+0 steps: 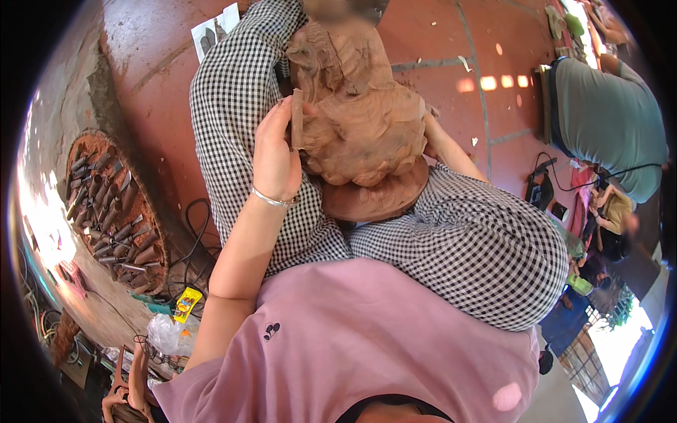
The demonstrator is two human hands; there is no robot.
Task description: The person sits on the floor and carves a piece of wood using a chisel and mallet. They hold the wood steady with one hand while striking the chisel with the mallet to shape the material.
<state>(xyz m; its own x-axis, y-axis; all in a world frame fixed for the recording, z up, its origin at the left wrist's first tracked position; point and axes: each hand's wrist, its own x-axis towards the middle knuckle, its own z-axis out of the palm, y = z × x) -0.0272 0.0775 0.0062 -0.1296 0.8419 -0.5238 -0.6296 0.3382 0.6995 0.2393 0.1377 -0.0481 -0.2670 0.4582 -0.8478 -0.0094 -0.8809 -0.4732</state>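
A reddish-brown wood carving [360,134] with a round base [374,197] stands between my legs, in black-and-white checked trousers. My left hand [277,156], a silver bangle at its wrist, is at the carving's left side. Its fingers are closed on a narrow brown strip [297,118] that looks like folded sandpaper, held upright against the carved surface. On the other side, my right hand [436,135] grips the carving's right edge. Most of its fingers are hidden behind the wood. The carving's top runs up to the upper edge of the picture, where it is blurred.
A round tray [161,261] of carving chisels [113,204] lies at the left on a grey ledge. Near it are a black cable [199,204], a yellow packet [187,304] and a clear plastic bag [164,333]. A person in a green shirt [606,123] sits at the right on red floor tiles.
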